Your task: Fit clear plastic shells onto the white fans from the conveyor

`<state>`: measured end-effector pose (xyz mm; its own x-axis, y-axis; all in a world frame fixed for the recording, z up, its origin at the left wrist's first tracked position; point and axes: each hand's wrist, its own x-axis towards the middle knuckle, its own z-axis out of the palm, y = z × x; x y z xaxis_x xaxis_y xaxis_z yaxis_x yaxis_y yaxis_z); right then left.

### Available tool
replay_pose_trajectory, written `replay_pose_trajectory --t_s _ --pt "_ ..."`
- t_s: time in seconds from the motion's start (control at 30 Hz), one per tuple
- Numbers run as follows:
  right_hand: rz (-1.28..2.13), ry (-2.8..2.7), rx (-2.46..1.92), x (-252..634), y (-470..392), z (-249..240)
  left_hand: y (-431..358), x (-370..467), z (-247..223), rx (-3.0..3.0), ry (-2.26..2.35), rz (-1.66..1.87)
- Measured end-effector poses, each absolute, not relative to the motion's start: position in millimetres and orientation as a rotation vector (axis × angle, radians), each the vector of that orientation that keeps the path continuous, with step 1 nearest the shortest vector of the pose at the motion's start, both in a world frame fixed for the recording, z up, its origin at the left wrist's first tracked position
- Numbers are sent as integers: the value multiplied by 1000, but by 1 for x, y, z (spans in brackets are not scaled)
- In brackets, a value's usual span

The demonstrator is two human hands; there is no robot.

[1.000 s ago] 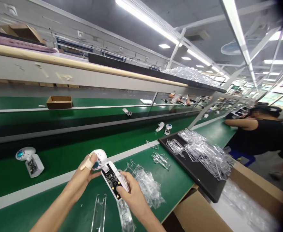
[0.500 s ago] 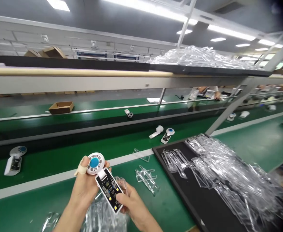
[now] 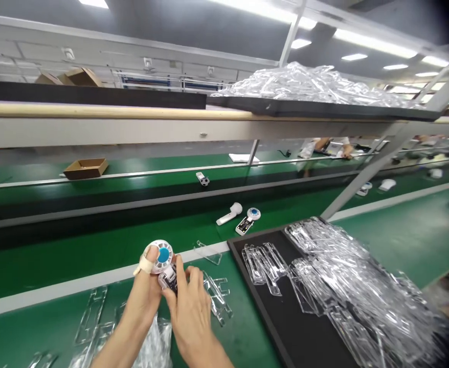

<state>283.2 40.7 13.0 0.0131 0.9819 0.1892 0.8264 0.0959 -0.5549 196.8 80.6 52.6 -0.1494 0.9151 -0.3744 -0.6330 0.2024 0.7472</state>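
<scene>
The right hand (image 3: 192,312) has shifted from the lower end of the white fan (image 3: 164,256) up toward its neck, now covering most of the circuit board (image 3: 172,284). The left hand (image 3: 147,278) pinches the round head between thumb and fingers; the right fingers lie slightly spread, their grip impossible to tell. The fan is above the desk (image 3: 243,327), near its far edge. Clear frames (image 3: 219,296) lie by the left edge of the black tray (image 3: 301,332).

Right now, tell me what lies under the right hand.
Under the right hand is part of the white device; some dark circuit board shows at the hand's edge, but the rest there is covered.
</scene>
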Motion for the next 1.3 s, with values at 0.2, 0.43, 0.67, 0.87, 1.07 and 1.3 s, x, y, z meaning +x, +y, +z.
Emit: replay_pose_trajectory --t_s 0.2,0.43,0.67,0.87,1.07,1.3 --pt "635 -1867 -1690 290 39 -5 88 192 38 289 1071 1435" --pt "934 -1878 -1688 302 42 2 87 195 35 274 1065 1433" --pt "1032 -1697 -1479 317 41 -11 89 206 31 335 1055 1351" --pt "771 -1780 -1513 320 41 -6 79 203 12 469 1157 959" --pt "937 -1215 -1535 317 70 -21 77 206 -4 677 1427 1129" --pt "837 -948 -1664 309 98 -52 70 211 -12 735 1469 1171"
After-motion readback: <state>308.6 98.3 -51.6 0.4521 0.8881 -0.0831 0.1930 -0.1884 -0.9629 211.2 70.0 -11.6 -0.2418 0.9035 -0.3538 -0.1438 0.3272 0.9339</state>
